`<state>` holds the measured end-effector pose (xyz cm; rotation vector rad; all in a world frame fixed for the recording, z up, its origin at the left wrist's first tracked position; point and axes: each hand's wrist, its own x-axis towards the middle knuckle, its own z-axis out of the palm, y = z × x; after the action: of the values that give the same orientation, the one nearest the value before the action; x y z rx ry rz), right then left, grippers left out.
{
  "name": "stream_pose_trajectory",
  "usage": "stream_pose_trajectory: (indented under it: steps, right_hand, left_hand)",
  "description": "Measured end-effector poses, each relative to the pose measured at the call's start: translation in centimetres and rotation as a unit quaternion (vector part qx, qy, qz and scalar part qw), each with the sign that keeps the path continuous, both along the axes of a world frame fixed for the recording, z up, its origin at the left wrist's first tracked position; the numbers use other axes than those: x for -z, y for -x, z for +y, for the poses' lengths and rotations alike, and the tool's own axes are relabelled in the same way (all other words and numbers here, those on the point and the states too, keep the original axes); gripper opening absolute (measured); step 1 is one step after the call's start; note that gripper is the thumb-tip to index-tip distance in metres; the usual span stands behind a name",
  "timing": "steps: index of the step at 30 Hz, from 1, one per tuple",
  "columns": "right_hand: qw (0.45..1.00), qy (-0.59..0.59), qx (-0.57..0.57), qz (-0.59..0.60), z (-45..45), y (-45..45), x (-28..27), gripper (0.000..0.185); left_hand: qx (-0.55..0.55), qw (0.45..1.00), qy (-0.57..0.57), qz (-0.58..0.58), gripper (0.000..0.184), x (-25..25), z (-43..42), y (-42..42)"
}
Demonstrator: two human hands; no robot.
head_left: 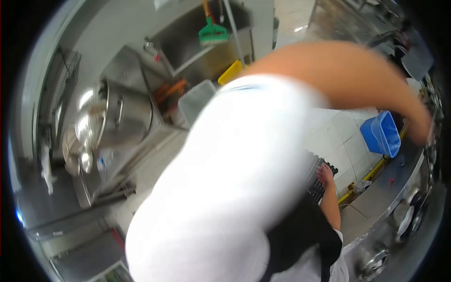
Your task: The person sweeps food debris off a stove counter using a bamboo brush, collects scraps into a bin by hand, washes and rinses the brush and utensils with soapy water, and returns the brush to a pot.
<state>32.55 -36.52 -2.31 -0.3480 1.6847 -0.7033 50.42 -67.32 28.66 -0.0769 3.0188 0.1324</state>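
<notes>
My left arm, in a white short sleeve (225, 178), crosses the middle of the head view and bends to the right. It is blurred by motion. At its end my left hand (418, 130) hangs by the edge of the steel counter (376, 211); its fingers are smeared and hidden, so I cannot tell what it touches. My right hand (325, 174) is low at my side, above a black floor mat (314, 176), with loosely bent fingers and nothing visible in them. A black apron (300, 239) covers my front.
A blue bin (381, 134) stands on the tiled floor beside a yellow pipe (376, 169). Left are a big steel pot (124, 113) and a steel sink (202, 42) with a green brush (213, 33). Metal rings (376, 263) and pans line the right counter.
</notes>
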Motion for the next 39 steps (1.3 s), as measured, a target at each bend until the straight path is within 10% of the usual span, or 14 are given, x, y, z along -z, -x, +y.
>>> stream_pose_trajectory:
  steps: [10, 13, 15, 17, 18, 21, 22, 23, 25, 28, 31, 33, 35, 39]
  right_hand:
    - [0.988, -0.034, 0.069, 0.135, 15.9, 11.5, 1.6, 0.024]
    - [0.946, -0.023, 0.321, 0.052, 25.3, 14.5, 6.7, 0.017]
    - [0.906, -0.038, 0.421, -0.029, 30.0, 10.5, 7.9, 0.012]
    - [0.903, -0.041, 0.426, -0.028, 34.2, 6.0, 4.5, 0.010]
    - [0.881, -0.028, 0.469, -0.051, 35.7, 4.4, 4.1, 0.010]
    - [0.956, -0.115, 0.197, 0.185, 43.3, -1.0, 14.9, 0.010]
    - [0.936, -0.147, 0.033, 0.318, 44.7, -4.4, 16.5, 0.009]
    - [0.948, -0.174, 0.208, 0.166, 42.3, -4.7, 12.8, 0.009]
    - [0.718, -0.188, 0.668, -0.044, 36.4, -5.9, 3.6, 0.009]
    - [0.664, -0.157, 0.723, -0.111, 33.4, -6.9, 4.0, 0.008]
    - [0.800, -0.175, 0.572, 0.037, 31.2, -4.5, 5.5, 0.008]
    - [0.749, -0.138, 0.610, 0.219, 30.5, -2.0, 11.2, 0.013]
    - [0.660, -0.051, 0.726, 0.188, 26.5, 4.4, 3.0, 0.026]
    - [0.688, -0.141, 0.632, 0.326, 24.4, 14.0, -7.0, 0.038]
  left_hand:
    - [0.190, 0.979, 0.046, 0.064, 0.024, -2.3, 10.0, 30.0]
    - [0.170, 0.983, 0.053, 0.038, 0.021, -0.5, 10.9, 35.4]
    - [0.096, 0.995, 0.012, -0.029, 0.020, 5.1, 9.5, 35.2]
    - [0.130, 0.965, 0.007, -0.226, 0.032, 26.5, 3.2, 32.4]
    - [0.061, 0.991, -0.069, -0.098, 0.041, 34.1, 1.0, 26.8]
    - [0.022, 0.942, -0.139, -0.304, 0.031, 41.1, -2.1, 11.1]
    - [-0.051, 0.909, -0.137, -0.391, 0.031, 39.5, -1.8, 7.9]
    - [-0.130, 0.879, -0.133, -0.440, 0.032, 37.7, -0.6, 6.5]
    - [-0.191, 0.851, -0.129, -0.472, 0.033, 35.9, -0.5, 5.9]
    - [-0.216, 0.837, -0.120, -0.488, 0.035, 34.7, -1.8, 7.8]
    - [-0.191, 0.847, -0.088, -0.488, 0.038, 34.0, -3.7, 13.4]
    - [-0.162, 0.869, -0.055, -0.464, 0.040, 34.4, -5.0, 19.1]
    - [-0.134, 0.906, -0.023, -0.402, 0.042, 35.2, -6.2, 27.1]
    - [-0.053, 0.985, -0.111, -0.121, 0.048, 33.2, -4.9, 51.4]
